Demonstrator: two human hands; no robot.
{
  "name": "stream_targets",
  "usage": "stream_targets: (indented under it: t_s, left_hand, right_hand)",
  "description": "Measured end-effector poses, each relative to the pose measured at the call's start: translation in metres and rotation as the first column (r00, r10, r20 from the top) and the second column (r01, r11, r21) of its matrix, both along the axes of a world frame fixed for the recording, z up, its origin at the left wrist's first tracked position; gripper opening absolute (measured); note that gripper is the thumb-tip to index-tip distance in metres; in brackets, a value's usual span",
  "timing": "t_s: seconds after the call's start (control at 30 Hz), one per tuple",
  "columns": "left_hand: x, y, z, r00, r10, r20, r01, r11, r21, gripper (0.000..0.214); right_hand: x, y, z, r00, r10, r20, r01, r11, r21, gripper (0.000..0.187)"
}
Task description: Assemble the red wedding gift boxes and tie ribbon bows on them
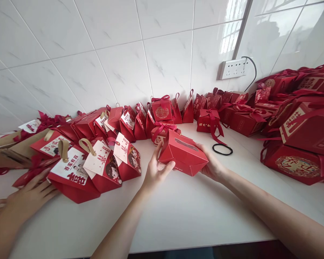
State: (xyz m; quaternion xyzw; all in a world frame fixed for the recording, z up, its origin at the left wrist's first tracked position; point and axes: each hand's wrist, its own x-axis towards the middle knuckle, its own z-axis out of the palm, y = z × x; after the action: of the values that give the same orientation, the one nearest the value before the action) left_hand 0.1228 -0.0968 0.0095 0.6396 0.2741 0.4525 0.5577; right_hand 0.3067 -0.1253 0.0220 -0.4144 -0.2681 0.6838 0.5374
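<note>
A red gift box (182, 153) with an oblong opening in its top is held between my two hands, tilted above the white counter (194, 212). My left hand (158, 167) grips its left end, thumb against the front face. At the right end my right hand (212, 163) is closed round the corner, its fingers partly hidden behind the box. Just behind it sits a small red box with a ribbon bow (162, 131). A black hair tie (222, 149) lies to the right of my right hand.
At the left, another person's hand (29, 201) touches a red box with a white label (72, 172). Red boxes line the tiled wall (118, 68). Larger beribboned boxes (299, 162) are stacked at the right. A power strip (233, 68) with a black cable hangs on the wall.
</note>
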Motion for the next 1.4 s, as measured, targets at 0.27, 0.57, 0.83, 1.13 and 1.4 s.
stream_targets:
  t_s: [0.27,0.57,0.83,1.13,1.4]
  left_hand:
    - [-0.001,0.005,-0.005,0.991,0.128,-0.047,-0.126,0.991,0.050,0.056]
    - [-0.004,0.003,-0.003,0.976,0.066,-0.208,-0.040,0.992,0.123,0.045]
    - [-0.006,0.004,-0.007,0.993,-0.110,0.032,0.108,0.992,0.059,0.056]
    - [-0.002,-0.002,-0.007,0.898,0.419,-0.135,-0.366,0.881,0.301,0.036]
    - [-0.007,0.012,-0.010,0.553,0.833,0.023,-0.748,0.484,0.455,0.060]
  right_hand:
    - [-0.001,0.000,-0.006,0.997,0.015,0.074,-0.019,0.999,0.046,0.036]
    - [0.010,0.004,-0.018,0.935,-0.246,0.256,0.115,0.892,0.436,0.055]
    - [0.013,-0.004,-0.012,0.853,-0.359,0.378,0.006,0.732,0.681,0.055]
    - [0.011,-0.001,-0.025,0.791,-0.329,0.516,-0.189,0.670,0.717,0.049]
    - [0.009,-0.003,-0.028,0.779,-0.314,0.544,-0.251,0.639,0.727,0.040]
